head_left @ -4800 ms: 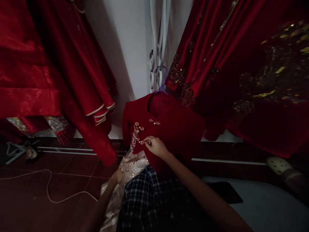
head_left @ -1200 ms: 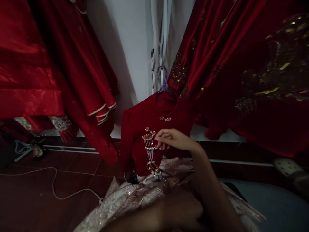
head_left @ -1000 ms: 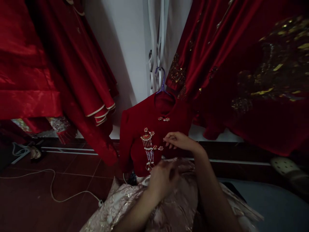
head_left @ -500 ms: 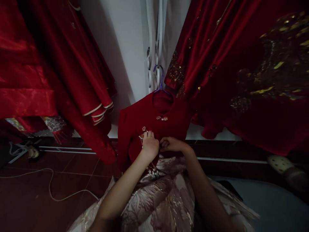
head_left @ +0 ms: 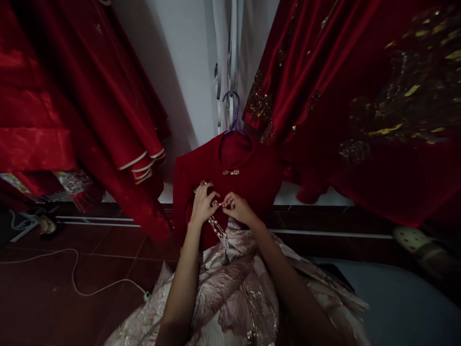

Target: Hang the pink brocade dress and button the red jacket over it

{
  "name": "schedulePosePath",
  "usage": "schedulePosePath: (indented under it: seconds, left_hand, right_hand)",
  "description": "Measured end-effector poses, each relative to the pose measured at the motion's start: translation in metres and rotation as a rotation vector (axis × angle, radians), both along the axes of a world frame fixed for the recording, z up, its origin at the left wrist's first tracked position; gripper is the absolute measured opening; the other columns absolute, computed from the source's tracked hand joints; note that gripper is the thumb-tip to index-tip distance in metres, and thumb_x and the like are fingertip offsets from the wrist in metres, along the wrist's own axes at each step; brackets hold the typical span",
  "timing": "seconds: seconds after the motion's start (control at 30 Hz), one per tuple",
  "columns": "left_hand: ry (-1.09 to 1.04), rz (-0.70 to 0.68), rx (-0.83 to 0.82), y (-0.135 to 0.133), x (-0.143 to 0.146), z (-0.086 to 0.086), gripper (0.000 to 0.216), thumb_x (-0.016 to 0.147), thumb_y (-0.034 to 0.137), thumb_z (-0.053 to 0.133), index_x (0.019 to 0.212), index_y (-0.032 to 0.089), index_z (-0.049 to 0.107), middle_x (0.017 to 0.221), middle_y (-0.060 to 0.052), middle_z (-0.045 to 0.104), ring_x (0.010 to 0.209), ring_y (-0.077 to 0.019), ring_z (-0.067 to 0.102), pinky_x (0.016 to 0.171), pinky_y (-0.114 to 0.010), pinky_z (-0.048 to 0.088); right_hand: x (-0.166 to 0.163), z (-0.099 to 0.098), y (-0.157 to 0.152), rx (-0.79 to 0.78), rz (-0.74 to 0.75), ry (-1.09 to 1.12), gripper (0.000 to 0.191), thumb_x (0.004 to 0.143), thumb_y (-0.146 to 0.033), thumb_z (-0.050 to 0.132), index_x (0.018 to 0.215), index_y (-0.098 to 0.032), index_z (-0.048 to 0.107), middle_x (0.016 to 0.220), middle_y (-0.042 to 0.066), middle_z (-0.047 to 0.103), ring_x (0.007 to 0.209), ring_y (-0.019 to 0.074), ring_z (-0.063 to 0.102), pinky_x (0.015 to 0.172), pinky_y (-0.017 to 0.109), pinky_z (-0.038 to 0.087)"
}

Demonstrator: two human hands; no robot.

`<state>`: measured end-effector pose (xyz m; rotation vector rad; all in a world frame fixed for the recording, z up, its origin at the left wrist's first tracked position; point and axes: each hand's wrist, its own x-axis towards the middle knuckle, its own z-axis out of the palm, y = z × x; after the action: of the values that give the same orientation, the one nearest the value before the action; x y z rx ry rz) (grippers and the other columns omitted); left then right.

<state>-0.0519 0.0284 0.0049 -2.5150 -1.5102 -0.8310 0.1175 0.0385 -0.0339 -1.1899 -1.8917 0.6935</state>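
A red jacket (head_left: 252,170) hangs in front of me on a purple hanger (head_left: 236,113). One jewelled clasp (head_left: 231,172) lies across its chest below the round neckline. Lower on the front, a second flower-shaped fastener (head_left: 220,204) sits between my two hands. My left hand (head_left: 203,204) pinches its left end with thumb and forefinger, and my right hand (head_left: 236,207) pinches its right end. A beaded ornament (head_left: 203,184) shows above my left fingers, and strands of beads (head_left: 217,228) dangle below that hand.
Red garments with pale trim (head_left: 118,105) hang at the left, and gold-embroidered red garments (head_left: 360,168) at the right. Pale patterned fabric (head_left: 230,298) covers my lap. A white cable (head_left: 101,288) runs over the tiled floor, and a pale clog (head_left: 408,236) stands at the right.
Both hands have turned and spread slightly apart, so the fastener between them now shows. The left fingers no longer cover the hanging bead strands. My view has shifted a little.
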Motion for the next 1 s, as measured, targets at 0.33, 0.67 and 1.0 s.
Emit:
schedulePosePath:
  seconds: [0.33, 0.67, 1.0]
  left_hand:
    - [-0.088, 0.04, 0.069, 0.021, 0.001, -0.02, 0.034, 0.074, 0.033, 0.061, 0.106, 0.022, 0.056, 0.126, -0.009, 0.044, 0.124, -0.0253, 0.035, 0.106, -0.043, 0.025]
    - [-0.066, 0.15, 0.053, -0.019, -0.001, -0.001, 0.083, 0.053, -0.002, 0.052, 0.132, 0.011, 0.026, 0.139, -0.018, 0.022, 0.132, -0.0337, 0.018, 0.106, -0.05, 0.02]
    - [-0.238, 0.259, -0.785, -0.036, -0.07, 0.032, 0.022, 0.067, 0.008, 0.052, 0.089, 0.012, 0.052, 0.087, -0.009, 0.058, 0.084, -0.0201, 0.059, 0.076, -0.032, 0.047]
  right_hand:
    - [0.0, 0.0, 0.003, -0.008, -0.086, 0.023, 0.024, 0.065, -0.021, 0.06, 0.087, -0.018, 0.051, 0.076, 0.001, 0.06, 0.06, 0.01, 0.054, 0.059, 0.022, 0.043]
    - [-0.002, 0.001, 0.0, -0.028, 0.016, 0.008, 0.027, 0.064, -0.017, 0.059, 0.091, -0.017, 0.059, 0.076, 0.0, 0.061, 0.058, 0.0084, 0.052, 0.057, 0.02, 0.042]
    - [0.001, -0.006, 0.004, -0.045, 0.031, -0.023, 0.028, 0.062, -0.017, 0.062, 0.089, -0.018, 0.064, 0.072, -0.001, 0.06, 0.055, 0.0065, 0.05, 0.053, 0.017, 0.039]
